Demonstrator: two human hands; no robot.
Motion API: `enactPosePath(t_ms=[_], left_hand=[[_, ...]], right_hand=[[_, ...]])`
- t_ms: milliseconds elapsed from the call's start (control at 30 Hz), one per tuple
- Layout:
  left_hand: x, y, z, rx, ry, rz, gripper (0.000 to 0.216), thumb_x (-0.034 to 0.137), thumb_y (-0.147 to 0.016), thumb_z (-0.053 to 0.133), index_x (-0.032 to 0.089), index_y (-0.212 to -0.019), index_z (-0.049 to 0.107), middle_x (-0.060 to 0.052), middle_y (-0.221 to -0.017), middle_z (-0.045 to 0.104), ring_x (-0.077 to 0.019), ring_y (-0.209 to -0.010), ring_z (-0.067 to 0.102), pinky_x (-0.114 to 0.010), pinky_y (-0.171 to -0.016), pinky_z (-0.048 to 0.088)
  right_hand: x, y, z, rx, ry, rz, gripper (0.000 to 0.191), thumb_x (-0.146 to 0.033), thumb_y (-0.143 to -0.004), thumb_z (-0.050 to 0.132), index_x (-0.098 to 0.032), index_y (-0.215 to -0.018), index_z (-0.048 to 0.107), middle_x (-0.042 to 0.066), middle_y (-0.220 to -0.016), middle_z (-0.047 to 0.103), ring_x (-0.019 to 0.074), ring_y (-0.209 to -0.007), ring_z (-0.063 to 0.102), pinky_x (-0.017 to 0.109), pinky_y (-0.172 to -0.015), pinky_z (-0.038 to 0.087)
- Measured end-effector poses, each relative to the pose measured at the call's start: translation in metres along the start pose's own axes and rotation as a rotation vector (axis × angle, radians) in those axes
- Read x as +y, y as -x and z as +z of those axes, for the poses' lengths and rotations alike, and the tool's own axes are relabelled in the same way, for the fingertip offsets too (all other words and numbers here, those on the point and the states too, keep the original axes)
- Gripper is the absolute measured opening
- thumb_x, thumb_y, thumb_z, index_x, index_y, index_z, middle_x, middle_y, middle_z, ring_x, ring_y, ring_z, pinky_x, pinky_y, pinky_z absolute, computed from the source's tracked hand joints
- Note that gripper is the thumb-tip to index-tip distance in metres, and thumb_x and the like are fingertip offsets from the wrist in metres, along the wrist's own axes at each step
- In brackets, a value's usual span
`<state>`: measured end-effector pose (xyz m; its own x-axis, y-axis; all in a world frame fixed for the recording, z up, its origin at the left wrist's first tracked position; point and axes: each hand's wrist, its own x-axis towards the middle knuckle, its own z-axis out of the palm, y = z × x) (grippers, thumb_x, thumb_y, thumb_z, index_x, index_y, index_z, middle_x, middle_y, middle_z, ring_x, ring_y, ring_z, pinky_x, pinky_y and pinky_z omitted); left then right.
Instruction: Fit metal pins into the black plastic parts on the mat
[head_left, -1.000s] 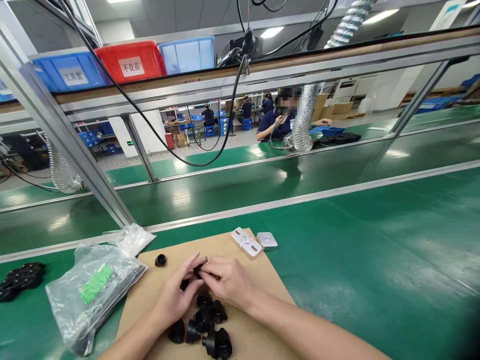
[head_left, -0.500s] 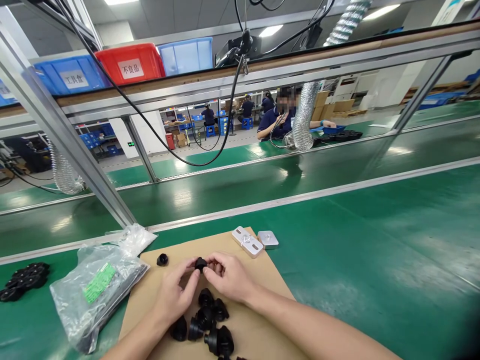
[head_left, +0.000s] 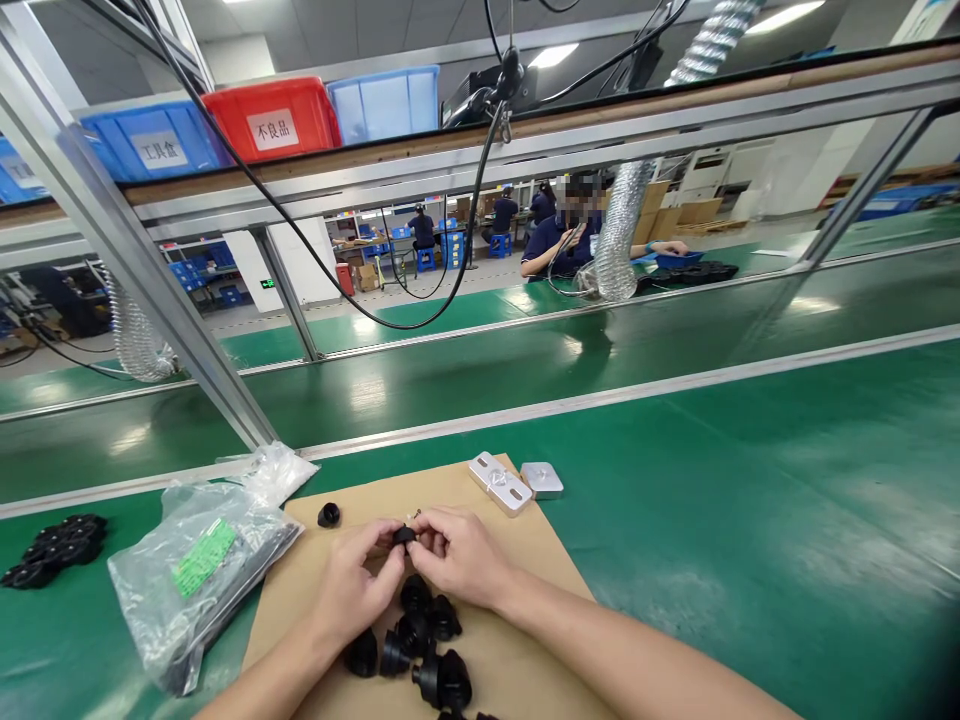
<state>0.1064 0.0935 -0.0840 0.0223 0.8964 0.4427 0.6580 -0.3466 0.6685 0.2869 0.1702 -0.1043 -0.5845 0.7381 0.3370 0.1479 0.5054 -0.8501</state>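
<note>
Green table point(head_left: 712, 500). Left hand point(head_left: 351, 575) and right hand point(head_left: 463, 562) pinch one small black cap point(head_left: 404, 535) (two-handed manipulation, apparently); next move probably calls for steady pressure.

Holds a black cap point(head_left: 404, 536) between left hand point(head_left: 347, 584) and right hand point(head_left: 466, 560) over cardboard point(head_left: 431, 488); has black parts point(head_left: 413, 633) on it, plastic bag point(head_left: 187, 612) at its left edge.

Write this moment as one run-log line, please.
left hand: pinching small black part | right hand: pinching same part | other black parts: on brown sheet
</note>
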Motion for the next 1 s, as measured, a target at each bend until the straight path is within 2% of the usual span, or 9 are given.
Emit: enactPosePath(t_ms=[267,433,533,600,633,733,833,900,1000], left_hand=[[0.007,-0.002,-0.003,0.009,0.015,-0.026,0.015,0.016,-0.089,0.062,0.021,-0.099,0.073,-0.001,-0.091,0.077,-0.0167,-0.08,0.071,-0.026,-0.076,0.055],[0.003,-0.002,-0.001,-0.048,0.046,-0.091,0.015,0.017,-0.089,0.06,0.02,-0.098,0.072,-0.002,-0.09,0.076,-0.0171,-0.079,0.069,-0.028,-0.076,0.054],[-0.002,-0.001,0.0,-0.141,-0.021,-0.089,0.019,0.016,-0.09,0.057,0.02,-0.102,0.071,-0.004,-0.095,0.075,-0.02,-0.086,0.068,-0.032,-0.082,0.054],[-0.003,-0.001,-0.001,-0.197,-0.1,-0.034,0.019,0.017,-0.092,0.057,0.021,-0.104,0.071,-0.006,-0.093,0.073,-0.0227,-0.088,0.066,-0.038,-0.088,0.052],[-0.001,-0.001,-0.003,-0.217,-0.13,0.001,0.019,0.019,-0.093,0.057,0.021,-0.104,0.071,-0.006,-0.092,0.072,-0.0239,-0.089,0.065,-0.041,-0.09,0.05],[0.006,-0.001,-0.008,-0.279,-0.131,0.091,0.017,0.022,-0.097,0.055,0.02,-0.104,0.071,-0.008,-0.091,0.07,-0.0247,-0.09,0.062,-0.044,-0.096,0.046],[0.009,0.0,-0.01,-0.334,-0.077,0.119,0.026,0.025,-0.102,0.048,0.019,-0.085,0.067,-0.005,-0.077,0.064,-0.021,-0.079,0.059,-0.041,-0.09,0.046],[0.004,-0.001,-0.007,-0.293,-0.067,0.087,0.032,0.025,-0.105,0.044,0.019,-0.082,0.064,-0.004,-0.074,0.061,-0.0198,-0.076,0.057,-0.037,-0.082,0.047],[-0.013,-0.006,-0.002,-0.179,-0.135,0.083,0.024,0.023,-0.106,0.044,0.019,-0.107,0.067,-0.008,-0.094,0.067,-0.0217,-0.09,0.06,-0.036,-0.083,0.048]], right_hand=[[-0.002,0.001,0.001,0.025,0.058,-0.057,0.004,-0.019,-0.083,0.063,-0.017,-0.082,0.066,-0.003,-0.069,0.06,0.0073,-0.059,0.05,0.018,-0.058,0.038],[-0.004,0.003,-0.002,0.012,0.139,-0.017,0.01,-0.02,-0.085,0.062,-0.016,-0.075,0.062,-0.003,-0.066,0.059,0.0079,-0.059,0.05,0.02,-0.059,0.035],[-0.001,-0.001,-0.015,-0.156,0.169,0.004,0.011,-0.024,-0.086,0.064,-0.017,-0.077,0.067,-0.003,-0.067,0.062,0.0086,-0.061,0.052,0.02,-0.059,0.035],[0.005,-0.005,-0.026,-0.245,0.153,0.013,0.011,-0.025,-0.088,0.064,-0.019,-0.088,0.073,-0.002,-0.071,0.066,0.0097,-0.063,0.055,0.019,-0.06,0.037],[0.009,-0.007,-0.03,-0.236,0.141,0.033,0.016,-0.026,-0.09,0.061,-0.02,-0.094,0.075,-0.001,-0.075,0.068,0.0105,-0.065,0.058,0.02,-0.062,0.039],[0.019,-0.014,-0.035,-0.061,0.16,0.139,0.025,-0.023,-0.093,0.054,-0.02,-0.104,0.077,0.002,-0.092,0.073,0.0135,-0.076,0.064,0.022,-0.068,0.044],[0.023,-0.018,-0.032,-0.019,0.252,0.147,0.025,-0.019,-0.092,0.055,-0.02,-0.102,0.077,0.003,-0.096,0.072,0.016,-0.085,0.065,0.024,-0.074,0.045],[0.023,-0.018,-0.029,-0.051,0.318,0.109,0.026,-0.018,-0.093,0.054,-0.022,-0.104,0.077,0.003,-0.099,0.071,0.0167,-0.09,0.064,0.025,-0.077,0.044],[0.021,-0.015,-0.027,-0.097,0.414,0.074,0.034,-0.017,-0.097,0.05,-0.028,-0.119,0.073,0.003,-0.104,0.068,0.0163,-0.094,0.062,0.026,-0.079,0.041]])
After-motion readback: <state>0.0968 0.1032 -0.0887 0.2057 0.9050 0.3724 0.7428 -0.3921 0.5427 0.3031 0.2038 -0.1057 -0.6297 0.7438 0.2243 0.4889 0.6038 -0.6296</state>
